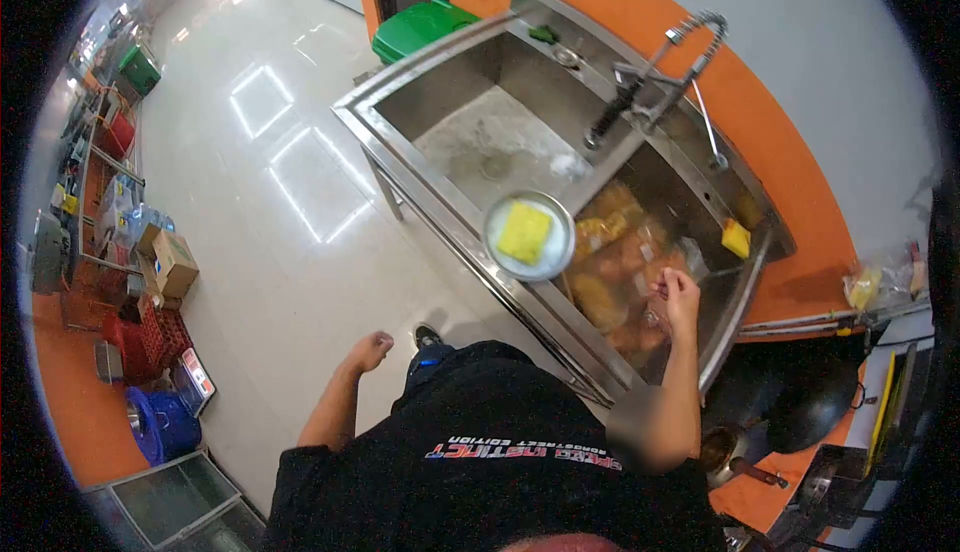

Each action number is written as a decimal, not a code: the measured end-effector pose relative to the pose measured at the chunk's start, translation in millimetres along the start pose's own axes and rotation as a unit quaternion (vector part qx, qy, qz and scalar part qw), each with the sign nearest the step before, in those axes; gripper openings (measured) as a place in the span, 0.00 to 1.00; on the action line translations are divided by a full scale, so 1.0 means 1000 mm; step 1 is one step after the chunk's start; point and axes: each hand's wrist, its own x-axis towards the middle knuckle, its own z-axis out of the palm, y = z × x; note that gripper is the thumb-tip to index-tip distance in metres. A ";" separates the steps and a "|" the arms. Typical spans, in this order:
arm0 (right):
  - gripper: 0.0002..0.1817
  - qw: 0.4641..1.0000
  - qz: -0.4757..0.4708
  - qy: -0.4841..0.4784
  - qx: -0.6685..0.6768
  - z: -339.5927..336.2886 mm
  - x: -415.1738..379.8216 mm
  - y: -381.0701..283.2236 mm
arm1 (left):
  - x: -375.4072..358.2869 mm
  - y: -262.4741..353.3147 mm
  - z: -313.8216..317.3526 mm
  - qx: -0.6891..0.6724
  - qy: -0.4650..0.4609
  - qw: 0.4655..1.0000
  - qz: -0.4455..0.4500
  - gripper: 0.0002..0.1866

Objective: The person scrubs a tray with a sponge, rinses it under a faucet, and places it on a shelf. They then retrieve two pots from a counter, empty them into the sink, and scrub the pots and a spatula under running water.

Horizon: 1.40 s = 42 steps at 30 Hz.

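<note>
My left hand (372, 350) hangs over the floor beside my body, fingers curled in, with nothing visible in it. Over the right sink basin, my right hand (680, 295) has its fingers drawn together; whether something small is between them is hidden. Below it, several clear plastic bags (600, 297) with orange and yellowish contents lie in the basin, seemingly in water. A round metal bowl (494, 252) with whitish suds stands near the front of the sink, and a yellow sponge (525, 232) rests in it.
The steel sink (440, 165) has a left basin with whitish residue. A spring-hose faucet (650, 102) rises behind; another yellow sponge (736, 239) sits at the right rim. A green bin (425, 27) stands beyond. A dark wok (815, 407) is at right, a cardboard box (175, 264) at left.
</note>
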 end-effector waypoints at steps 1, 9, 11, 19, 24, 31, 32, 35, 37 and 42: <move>0.11 0.998 0.016 -0.020 0.054 0.028 0.015 -0.009 | 0.000 -0.014 -0.022 0.000 0.000 1.000 0.000 0.18; 0.14 0.993 0.058 -0.032 0.102 0.177 0.175 -0.086 | -0.046 -0.056 -0.185 -0.015 0.201 0.975 -0.091 0.15; 0.17 0.981 0.126 -0.068 0.129 0.200 0.206 -0.087 | -0.028 -0.041 -0.213 0.004 0.227 0.972 -0.054 0.14; 0.19 0.949 0.267 -0.158 -0.048 0.301 0.305 -0.028 | 0.117 0.194 -0.264 0.094 0.245 0.944 0.201 0.07; 0.23 0.982 0.072 0.110 0.132 0.314 0.437 -0.011 | 0.205 0.289 -0.268 0.252 0.201 0.889 0.324 0.08; 0.19 0.581 0.020 0.109 0.806 0.241 0.506 0.037 | 0.329 0.323 -0.292 0.363 0.184 0.850 0.335 0.12; 0.22 0.589 0.048 0.269 0.761 0.222 0.507 0.017 | 0.342 0.326 -0.293 0.357 0.180 0.855 0.332 0.12; 0.33 0.595 -0.112 0.374 0.702 0.265 0.413 -0.134 | 0.358 0.335 -0.284 0.429 0.216 0.818 0.315 0.14; 0.30 0.692 -0.117 0.373 0.607 0.282 0.388 -0.166 | 0.364 0.329 -0.289 0.406 0.209 0.829 0.322 0.14; 0.32 0.801 -0.052 0.339 0.490 0.272 0.414 -0.108 | 0.370 0.331 -0.291 0.383 0.208 0.839 0.325 0.14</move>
